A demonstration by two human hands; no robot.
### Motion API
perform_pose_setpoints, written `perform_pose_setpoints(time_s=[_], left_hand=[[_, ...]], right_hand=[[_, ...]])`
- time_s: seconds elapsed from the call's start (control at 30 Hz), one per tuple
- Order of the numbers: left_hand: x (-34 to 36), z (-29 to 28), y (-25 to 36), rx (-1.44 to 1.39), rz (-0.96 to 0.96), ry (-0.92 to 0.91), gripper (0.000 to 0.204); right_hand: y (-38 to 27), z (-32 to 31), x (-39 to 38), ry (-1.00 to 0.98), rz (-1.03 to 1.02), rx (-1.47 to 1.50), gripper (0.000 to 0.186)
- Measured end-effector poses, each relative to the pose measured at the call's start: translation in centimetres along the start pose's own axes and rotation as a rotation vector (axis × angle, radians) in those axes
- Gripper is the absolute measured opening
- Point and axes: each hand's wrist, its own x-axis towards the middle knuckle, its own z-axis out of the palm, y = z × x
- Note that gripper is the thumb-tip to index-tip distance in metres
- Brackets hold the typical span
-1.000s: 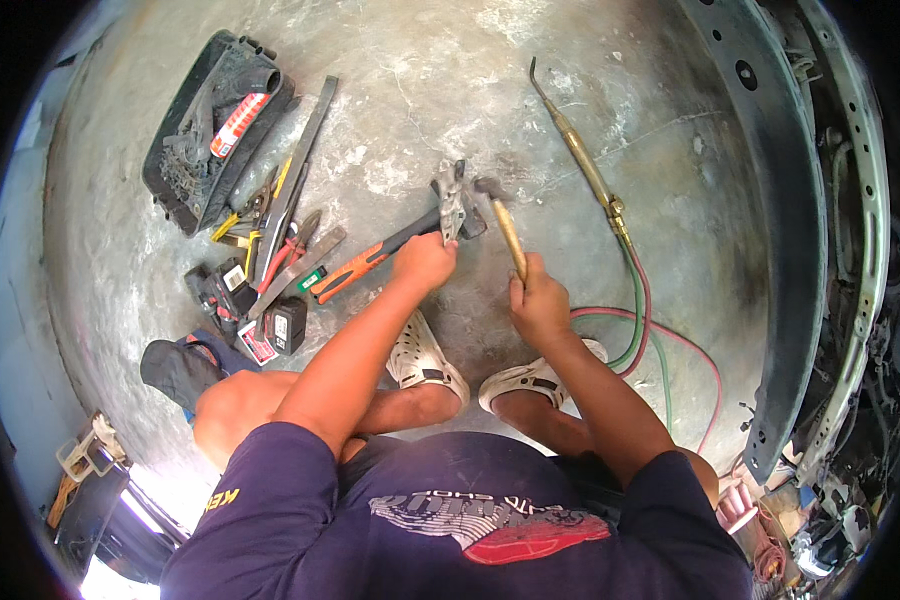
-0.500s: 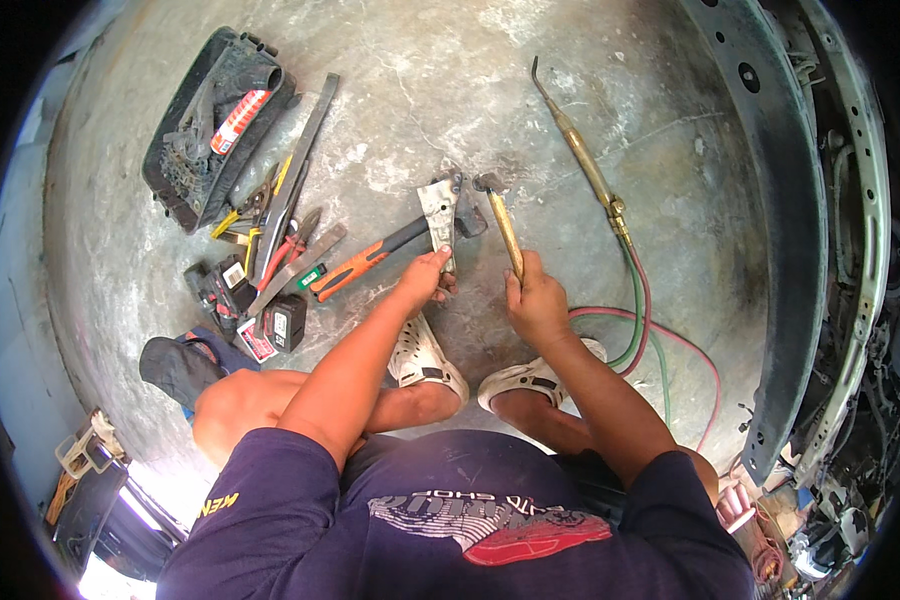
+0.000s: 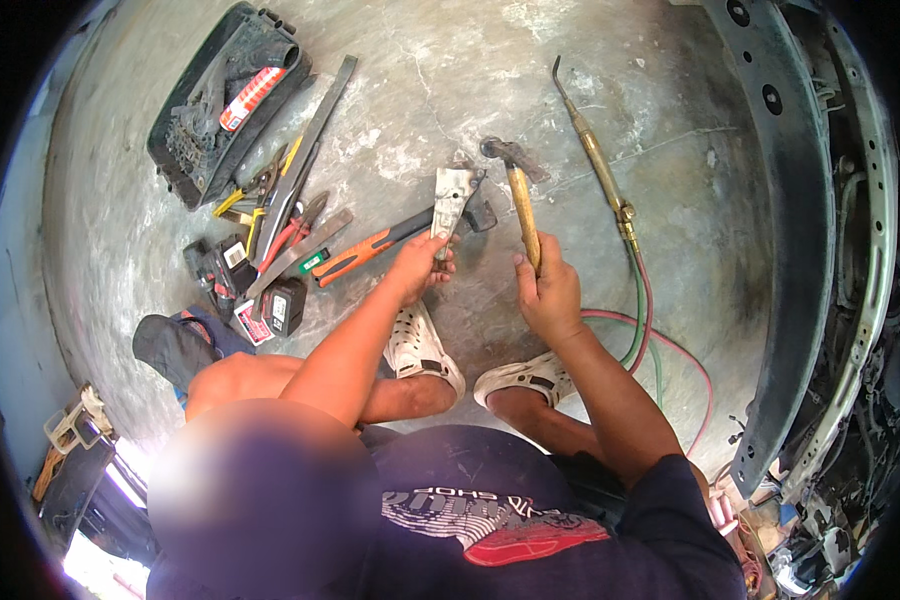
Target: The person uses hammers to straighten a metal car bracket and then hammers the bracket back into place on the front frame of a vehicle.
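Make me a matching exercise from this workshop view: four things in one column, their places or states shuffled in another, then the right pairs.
Things
1. dark-headed hammer with a wooden handle
2. long brass-coloured torch
3. pale, scuffed metal piece
4. open black plastic bin

Places or states
A. held in the left hand
B. at the picture's upper left, on the floor
C. gripped by the right hand
D. joined to a red hose and a green hose

Pairs
1-C, 2-D, 3-A, 4-B
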Motion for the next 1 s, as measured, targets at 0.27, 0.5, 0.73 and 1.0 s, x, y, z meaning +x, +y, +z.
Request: perform_pose_setpoints(time_s=[0.27,0.5,0.73,1.0], left_hand=[[-2.0,-0.1,5.0,0.961,0.879,0.455,0.045],[-0.4,-0.8,3.8,1.018,0.727,0.534,0.04],[-1.5,-0.9,6.1,1.005,0.734,0.578,0.037],[-3.1,-0.6,9.2,0.771,0.726,0.455,0.036]], right_hand=[[4.5,-0.9,0.9,0.043,0.124,-0.054,0.027],[6.5,-1.5,0.4,-0.074,0.269,-0.493,0.032],[8.2,1.0,-0.5,-0.046,0.039,-0.585,0.054],[1.9,8.5,6.9,-0.173,0.205,-0.496,0.059]])
